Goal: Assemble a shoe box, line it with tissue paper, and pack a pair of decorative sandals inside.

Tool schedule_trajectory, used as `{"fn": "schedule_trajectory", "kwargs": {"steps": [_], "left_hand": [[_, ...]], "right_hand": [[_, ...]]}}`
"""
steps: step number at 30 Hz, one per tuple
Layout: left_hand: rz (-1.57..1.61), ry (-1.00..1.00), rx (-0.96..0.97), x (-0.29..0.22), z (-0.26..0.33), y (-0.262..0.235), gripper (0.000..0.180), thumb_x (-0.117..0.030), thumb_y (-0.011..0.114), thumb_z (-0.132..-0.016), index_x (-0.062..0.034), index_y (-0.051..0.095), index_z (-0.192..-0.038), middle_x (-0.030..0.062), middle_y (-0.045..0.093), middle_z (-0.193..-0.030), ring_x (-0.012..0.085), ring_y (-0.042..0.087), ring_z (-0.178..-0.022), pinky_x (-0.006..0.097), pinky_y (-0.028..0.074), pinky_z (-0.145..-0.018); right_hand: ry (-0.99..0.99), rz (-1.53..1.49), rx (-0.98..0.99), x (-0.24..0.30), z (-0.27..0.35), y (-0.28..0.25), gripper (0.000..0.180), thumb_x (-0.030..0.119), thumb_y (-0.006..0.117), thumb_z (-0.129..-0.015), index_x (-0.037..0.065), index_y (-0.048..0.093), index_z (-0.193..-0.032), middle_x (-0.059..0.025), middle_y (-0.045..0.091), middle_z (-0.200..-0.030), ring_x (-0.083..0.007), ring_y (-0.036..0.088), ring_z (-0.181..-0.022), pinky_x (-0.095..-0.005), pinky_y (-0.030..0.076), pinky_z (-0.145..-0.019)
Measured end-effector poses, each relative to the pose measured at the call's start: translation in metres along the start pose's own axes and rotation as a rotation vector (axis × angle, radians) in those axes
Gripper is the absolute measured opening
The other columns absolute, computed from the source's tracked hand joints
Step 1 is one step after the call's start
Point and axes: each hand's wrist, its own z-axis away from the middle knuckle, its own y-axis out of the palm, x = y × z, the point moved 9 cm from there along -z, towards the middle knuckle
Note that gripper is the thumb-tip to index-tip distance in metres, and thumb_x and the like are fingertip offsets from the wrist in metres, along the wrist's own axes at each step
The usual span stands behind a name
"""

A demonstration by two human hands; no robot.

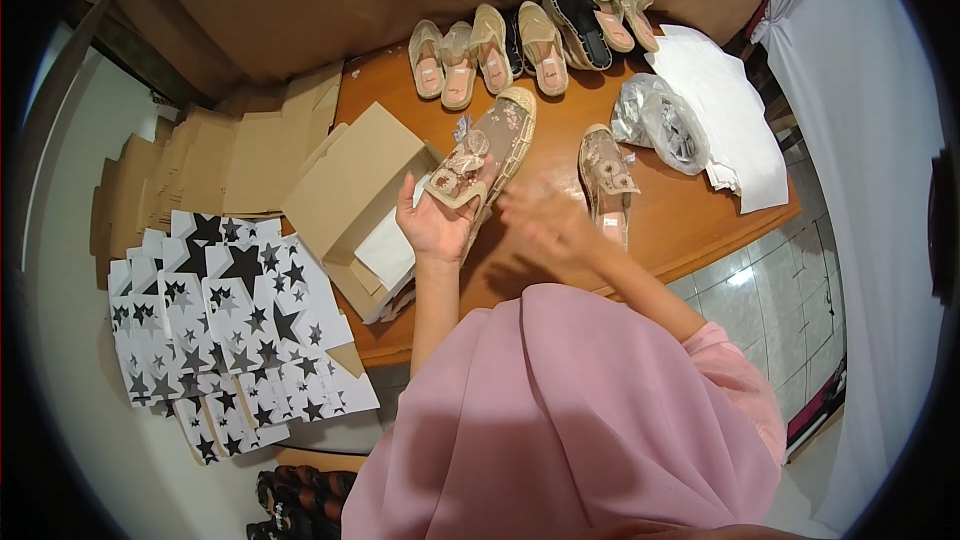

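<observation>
My left hand [436, 222] grips the toe end of a beige mesh slip-on shoe [487, 148] with a woven sole, holding it tilted above the wooden table [690, 215]. Blurred by motion, my right hand [545, 220] hovers just right of that shoe with fingers spread and nothing in it. Close behind my right hand, the matching second shoe [605, 175] lies on the table. To the left of my left hand stands an open cardboard shoe box [350, 190] with white tissue paper [388, 250] inside.
Several more beige shoes [500, 50] line the table's far edge. A crumpled clear plastic bag [665, 125] and white paper sheets [735, 110] lie at right. Flat cardboard blanks [215, 160] and star-printed box lids [225, 325] are stacked at left. Tiled floor [765, 305] lies at right.
</observation>
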Motion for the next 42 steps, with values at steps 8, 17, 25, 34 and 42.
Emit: {"fn": "schedule_trajectory", "kwargs": {"steps": [8, 17, 25, 34, 42], "left_hand": [[-0.003, -0.134, 0.177, 0.022, 0.007, 0.008, 0.078, -0.039, 0.054, -0.083, 0.0105, 0.025, -0.136, 0.0274, 0.035, -0.137, 0.044, 0.036, -0.127, 0.05, 0.033, -0.105], [0.04, -0.146, 0.231, 0.014, 0.014, 0.007, 0.074, -0.037, 0.053, -0.084, 0.0098, 0.027, -0.135, 0.0258, 0.038, -0.136, 0.0395, 0.04, -0.125, 0.05, 0.033, -0.105], [-0.009, -0.087, 0.075, 0.008, 0.006, 0.002, 0.075, -0.037, 0.05, -0.087, 0.0129, 0.023, -0.135, 0.0298, 0.033, -0.137, 0.0435, 0.034, -0.127, 0.05, 0.039, -0.1], [0.073, -0.263, 0.028, 0.026, 0.005, 0.018, 0.055, -0.027, 0.035, -0.098, 0.0161, 0.027, -0.131, 0.0305, 0.036, -0.135, 0.0415, 0.035, -0.128, 0.047, 0.041, -0.102], [-1.612, -0.005, -0.065, -0.039, 0.013, 0.002, 0.05, -0.028, 0.057, -0.09, -0.0033, 0.044, -0.131, 0.0114, 0.054, -0.124, 0.0212, 0.053, -0.112, 0.032, 0.045, -0.089]], "right_hand": [[0.276, 0.337, -0.446, -0.045, -0.038, -0.075, 0.046, 0.018, 0.046, -0.093, -0.004, 0.039, -0.133, -0.0258, 0.036, -0.139, -0.0387, 0.026, -0.134, -0.0448, 0.02, -0.11], [0.102, 0.258, -0.433, -0.025, -0.033, -0.064, 0.042, 0.016, 0.053, -0.087, -0.002, 0.049, -0.125, -0.0188, 0.045, -0.132, -0.0364, 0.035, -0.13, -0.0516, 0.023, -0.107], [0.01, 0.285, -0.321, -0.008, -0.021, -0.03, 0.045, 0.021, 0.058, -0.085, 0.003, 0.051, -0.126, -0.0164, 0.046, -0.134, -0.0411, 0.028, -0.132, -0.0507, 0.023, -0.108], [0.472, -0.955, -0.439, -0.097, -0.03, -0.049, 0.072, 0.014, 0.067, -0.081, 0.014, 0.027, -0.141, -0.0148, 0.045, -0.134, -0.0207, 0.044, -0.123, -0.0373, 0.037, -0.104], [0.553, -1.132, -0.631, -0.122, -0.007, -0.065, 0.044, 0.011, 0.063, -0.085, 0.015, 0.043, -0.125, -0.0025, 0.055, -0.117, -0.0122, 0.056, -0.099, -0.0311, 0.055, -0.074]]}}
